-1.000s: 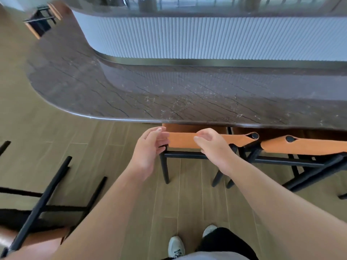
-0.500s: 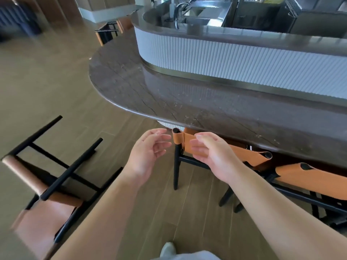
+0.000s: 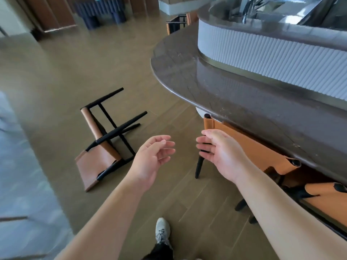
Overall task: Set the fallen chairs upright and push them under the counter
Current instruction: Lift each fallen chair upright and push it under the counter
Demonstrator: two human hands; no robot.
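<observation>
Tan leather fallen chair [image 3: 105, 139] with thin black legs lies left of the counter [image 3: 234, 91], legs pointing toward it. Left hand [image 3: 150, 162] and right hand [image 3: 221, 152] hang relaxed, fingers released, beside the upright chair [image 3: 253, 147] under the dark stone edge.

Four chairs showed in the frame. One fallen chair [image 3: 105, 139] lay on its side on the floor at centre left, its black legs pointing up and to the right. Two upright chairs stood tucked under the counter [image 3: 234, 87] at right: the nearer tan-backed chair [image 3: 249, 147] at centre right and a second tan-backed chair [image 3: 326, 192] at the lower right edge. A fourth, far chair [image 3: 177, 22] stood by the counter's end at upper centre. There was one counter, with one faucet [image 3: 248, 10] at upper right. Two hands were in view, a left hand [image 3: 152, 162] and a right hand [image 3: 219, 152], and one shoe [image 3: 162, 230] at bottom centre.
</observation>
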